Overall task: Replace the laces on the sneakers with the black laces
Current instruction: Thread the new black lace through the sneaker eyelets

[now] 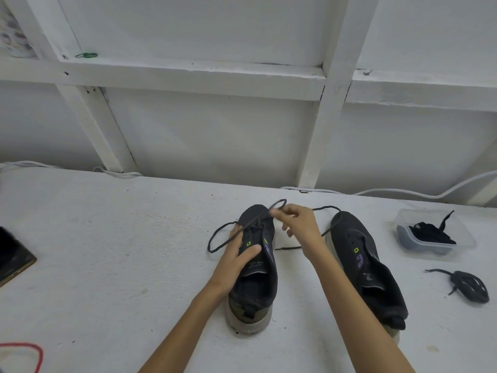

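Both sneakers stand on the counter [107,251], toes pointing to 12 o'clock. The left sneaker [255,278] is at center; the right sneaker [368,265] stands at its 3 o'clock, apart from it and with its eyelets bare.

Your left hand [238,255] grips the left sneaker at the tongue: the thumb lies across the tongue and the fingers wrap the 9 o'clock side of the upper. Your right hand [298,224] is raised over the toe of that sneaker and pinches the dark lace [288,248] between thumb and fingertips. The lace is threaded through the eyelets nearest the toe. One loop hangs out at 9 o'clock of the sneaker. The other run passes to 3 o'clock, over the toe of the right sneaker, and its end lies on the counter between the two sneakers.

The black laces [433,234] lie in a clear container [411,215] at 2 o'clock of the right sneaker. A coiled loose lace [468,285] lies on the counter at 4 o'clock of the right sneaker.
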`<state>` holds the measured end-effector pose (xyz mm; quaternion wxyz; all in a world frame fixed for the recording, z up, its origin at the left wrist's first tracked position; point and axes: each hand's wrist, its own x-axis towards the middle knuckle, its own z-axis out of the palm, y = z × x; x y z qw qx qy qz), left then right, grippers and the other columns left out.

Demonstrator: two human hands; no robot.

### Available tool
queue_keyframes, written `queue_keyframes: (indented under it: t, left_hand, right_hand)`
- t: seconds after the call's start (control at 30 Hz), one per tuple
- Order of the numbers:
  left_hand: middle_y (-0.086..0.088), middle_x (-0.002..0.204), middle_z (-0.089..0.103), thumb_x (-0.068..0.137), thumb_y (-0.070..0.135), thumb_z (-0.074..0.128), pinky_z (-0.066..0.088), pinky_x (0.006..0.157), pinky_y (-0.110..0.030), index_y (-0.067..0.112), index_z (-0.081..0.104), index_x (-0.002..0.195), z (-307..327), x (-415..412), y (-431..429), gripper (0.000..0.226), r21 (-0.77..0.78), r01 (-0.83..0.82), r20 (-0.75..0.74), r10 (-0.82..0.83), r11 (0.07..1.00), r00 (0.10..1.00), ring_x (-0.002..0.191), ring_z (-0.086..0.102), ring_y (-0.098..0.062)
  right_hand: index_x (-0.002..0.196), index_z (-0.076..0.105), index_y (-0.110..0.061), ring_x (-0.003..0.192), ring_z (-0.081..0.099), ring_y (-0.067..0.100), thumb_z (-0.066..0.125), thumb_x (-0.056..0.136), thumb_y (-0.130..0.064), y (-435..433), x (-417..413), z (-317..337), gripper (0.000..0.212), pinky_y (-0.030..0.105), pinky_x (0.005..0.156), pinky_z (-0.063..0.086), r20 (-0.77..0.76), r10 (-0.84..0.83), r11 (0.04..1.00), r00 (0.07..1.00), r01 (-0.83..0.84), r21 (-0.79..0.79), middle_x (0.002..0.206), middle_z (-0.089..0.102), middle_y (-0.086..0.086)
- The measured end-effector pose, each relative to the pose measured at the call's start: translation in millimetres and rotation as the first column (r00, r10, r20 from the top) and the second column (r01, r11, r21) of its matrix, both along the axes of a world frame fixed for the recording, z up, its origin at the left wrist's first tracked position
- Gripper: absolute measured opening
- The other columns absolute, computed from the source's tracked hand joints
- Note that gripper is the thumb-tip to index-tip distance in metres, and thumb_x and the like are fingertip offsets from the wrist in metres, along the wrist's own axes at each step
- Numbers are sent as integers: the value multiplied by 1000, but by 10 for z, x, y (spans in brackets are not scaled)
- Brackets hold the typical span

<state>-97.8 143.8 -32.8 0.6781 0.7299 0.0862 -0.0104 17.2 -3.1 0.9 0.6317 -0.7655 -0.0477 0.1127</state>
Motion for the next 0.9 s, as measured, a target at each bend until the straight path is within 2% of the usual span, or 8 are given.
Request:
queue_keyframes:
  t: [0.07, 0.13, 0.23, 0.33, 0.5, 0.57, 0.77, 0.9]
  left_hand:
    - [14, 153, 35, 76, 61, 63, 29, 117, -45, 47, 42, 139, -5, 10, -2, 68, -6, 9, 20, -9, 1000, 1000, 141, 33, -9]
    - [13, 152, 35, 76, 63, 64, 31, 116, -46, 49, 41, 139, -14, 6, -1, 68, -6, 7, 7, -7, 1000, 1000, 141, 34, -11]
    - [16, 156, 28, 74, 67, 63, 29, 118, -40, 45, 35, 144, -25, -1, -2, 78, 8, 2, -15, -2, 1000, 1000, 143, 29, -8]
    - [21, 149, 34, 89, 46, 60, 34, 106, -17, 40, 35, 143, 10, -15, -11, 60, 6, -11, -19, 11, 1000, 1000, 132, 36, 4]
    - [20, 158, 14, 86, 51, 59, 16, 122, -35, 37, 18, 151, 20, -13, -12, 77, 40, -14, -52, 16, 999, 999, 145, 12, 1]
    - [19, 160, 6, 86, 51, 58, 11, 123, -36, 34, 12, 153, 41, -27, -17, 83, 56, -11, -52, 14, 998, 999, 146, 5, 2]
    - [21, 152, 31, 76, 60, 57, 27, 119, -39, 41, 27, 148, 81, -42, -23, 80, 56, -2, 2, 2, 998, 1000, 140, 31, -1]
    - [21, 145, 40, 77, 56, 58, 31, 116, -35, 48, 36, 138, 107, -39, -35, 65, 47, -1, 28, -1, 999, 1000, 134, 37, 1]
  right_hand:
    - [80, 73, -4, 51, 50, 0, 83, 75, -21, 18, -67, -59, 21, 14, 47, 38, -1, 135, 985, 991, -134, -105, 67, 65, -5]
    - [76, 73, -2, 49, 48, -1, 83, 74, -17, 23, -61, -75, 18, 12, 48, 37, 41, 128, 985, 991, -122, -126, 64, 64, -4]
    - [76, 70, -6, 50, 46, 8, 77, 81, -15, 8, -5, -13, 13, 17, 48, 37, 67, -107, 993, 992, 104, 48, 62, 59, -4]
    - [77, 63, -10, 51, 41, 12, 71, 88, -19, -47, 51, 57, 16, 23, 51, 35, -25, -315, 916, 949, 311, 253, 62, 52, -1]
    - [76, 71, -5, 49, 49, 7, 83, 76, -22, 9, -145, -73, 21, 15, 47, 38, -8, 44, 998, 999, -45, -41, 80, 71, 6]
    - [68, 69, -5, 49, 51, 7, 84, 74, -17, 36, -152, -102, 20, 16, 50, 40, 48, 74, 995, 996, -71, -68, 78, 72, 9]
    - [73, 62, -10, 50, 47, 9, 71, 87, -20, -38, 40, 41, 20, 22, 56, 38, 51, -359, 915, 932, 341, 216, 67, 57, 0]
    - [75, 68, -15, 55, 53, 5, 79, 80, -28, 53, -91, -55, 18, 17, 52, 39, 19, -73, 997, 997, 72, 32, 76, 66, 0]
